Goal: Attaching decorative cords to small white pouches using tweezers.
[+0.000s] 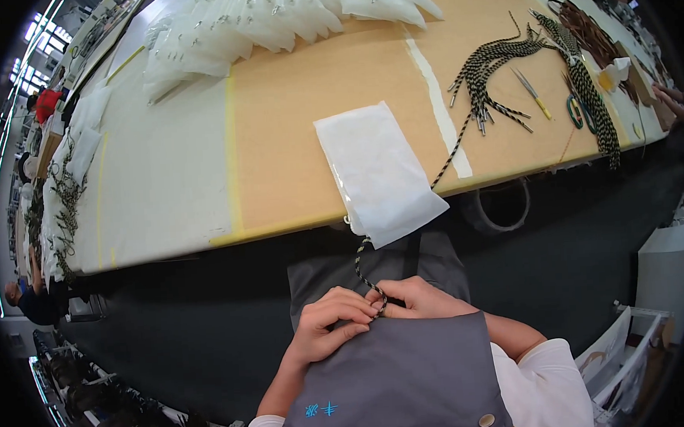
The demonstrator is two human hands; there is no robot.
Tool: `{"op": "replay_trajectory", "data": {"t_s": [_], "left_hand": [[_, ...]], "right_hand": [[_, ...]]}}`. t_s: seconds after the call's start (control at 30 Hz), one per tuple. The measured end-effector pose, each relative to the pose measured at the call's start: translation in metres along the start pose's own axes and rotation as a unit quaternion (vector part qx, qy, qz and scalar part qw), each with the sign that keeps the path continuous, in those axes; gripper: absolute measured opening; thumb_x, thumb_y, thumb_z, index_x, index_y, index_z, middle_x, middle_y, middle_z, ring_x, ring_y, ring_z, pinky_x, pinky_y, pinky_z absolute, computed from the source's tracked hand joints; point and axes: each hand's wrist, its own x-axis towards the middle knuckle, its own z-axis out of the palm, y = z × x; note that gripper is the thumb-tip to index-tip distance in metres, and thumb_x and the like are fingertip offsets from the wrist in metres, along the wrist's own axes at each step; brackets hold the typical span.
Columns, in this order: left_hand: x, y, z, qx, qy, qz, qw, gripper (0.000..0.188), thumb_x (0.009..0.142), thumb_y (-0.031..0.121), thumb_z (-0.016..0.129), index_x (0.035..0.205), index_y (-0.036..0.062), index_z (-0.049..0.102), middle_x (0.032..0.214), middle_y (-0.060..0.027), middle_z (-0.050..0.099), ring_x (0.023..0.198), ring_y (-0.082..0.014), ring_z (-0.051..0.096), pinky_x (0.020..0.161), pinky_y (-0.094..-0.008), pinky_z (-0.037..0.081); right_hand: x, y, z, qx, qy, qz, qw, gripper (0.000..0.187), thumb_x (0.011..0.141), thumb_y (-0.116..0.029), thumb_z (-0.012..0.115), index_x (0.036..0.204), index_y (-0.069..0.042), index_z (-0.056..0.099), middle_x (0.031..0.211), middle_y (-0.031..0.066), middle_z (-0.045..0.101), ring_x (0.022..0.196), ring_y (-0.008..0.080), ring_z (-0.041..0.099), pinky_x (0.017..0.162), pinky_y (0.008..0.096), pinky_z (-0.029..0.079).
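Close to my apron, my left hand (334, 321) and my right hand (422, 297) meet with their fingers closed on a black-and-beige braided cord (358, 265). The cord curves up from my fingertips to the lower edge of a white translucent pouch (382, 173). That pouch lies flat at the table's front edge, with its lower end jutting past the edge. What my fingertips do with the cord's end is partly hidden. Another length of similar cord (453, 157) runs from under the pouch's right side toward a bundle of cords (483, 67) with metallic tips.
Right of the bundle lie yellow-handled tweezers (537, 96), green-handled scissors (576, 112) and a thick hank of cords (598, 107). A row of filled white pouches (270, 16) spans the table's far side. Other people sit at the far left (41, 295) and right edge.
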Motion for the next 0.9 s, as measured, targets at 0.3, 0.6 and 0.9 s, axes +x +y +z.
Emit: {"op": "replay_trajectory", "data": {"t_s": [0.3, 0.6, 0.9], "left_hand": [[-0.030, -0.082, 0.023, -0.129, 0.095, -0.057, 0.985, 0.030, 0.087, 0.014, 0.078, 0.112, 0.0008, 0.069, 0.106, -0.0103, 0.066, 0.100, -0.0210, 0.062, 0.089, -0.0318, 0.049], [0.014, -0.086, 0.034, -0.272, 0.052, -0.205, 0.939, 0.035, 0.110, 0.024, 0.049, 0.130, -0.0030, 0.057, 0.121, -0.0159, 0.066, 0.104, -0.0191, 0.066, 0.088, -0.0294, 0.051], [0.041, -0.079, 0.043, -0.293, 0.169, -0.179, 0.924, 0.046, 0.113, 0.030, 0.039, 0.144, -0.0018, 0.047, 0.145, -0.0134, 0.053, 0.127, -0.0223, 0.057, 0.100, -0.0416, 0.053]], "right_hand": [[-0.002, 0.014, 0.006, 0.112, 0.050, -0.020, 0.992, 0.036, 0.099, -0.017, 0.059, 0.131, 0.000, 0.060, 0.116, 0.0126, 0.072, 0.104, 0.0168, 0.068, 0.090, 0.0329, 0.053], [-0.026, -0.034, -0.113, -0.407, 0.401, -0.184, 0.800, 0.033, 0.080, 0.004, 0.063, 0.111, -0.004, 0.066, 0.121, 0.0102, 0.063, 0.119, 0.0285, 0.057, 0.100, 0.0405, 0.047], [-0.039, -0.021, -0.062, -0.445, 0.274, -0.175, 0.835, 0.017, 0.080, -0.013, 0.079, 0.087, -0.010, 0.063, 0.072, 0.0040, 0.062, 0.071, 0.0247, 0.062, 0.070, 0.0366, 0.047]]}}
